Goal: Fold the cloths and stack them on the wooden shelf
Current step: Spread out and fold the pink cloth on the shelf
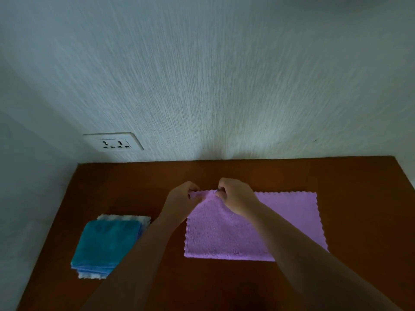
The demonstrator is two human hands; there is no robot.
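Note:
A purple cloth point(226, 234) with scalloped edges lies on the wooden shelf point(139, 182), right of centre. My left hand point(179, 202) pinches its far left corner. My right hand point(235, 196) pinches the far edge just to the right of that, and the cloth is lifted slightly between them. My right forearm crosses over the cloth and hides part of its near edge. At the left sits a stack of folded cloths: a teal cloth point(107, 241) on top, a blue one and a white cloth point(125, 217) beneath.
A textured white wall rises right behind the shelf, with a white power socket point(113, 142) at its lower left. A second wall bounds the shelf's left side. The shelf's right edge lies beyond the purple cloth.

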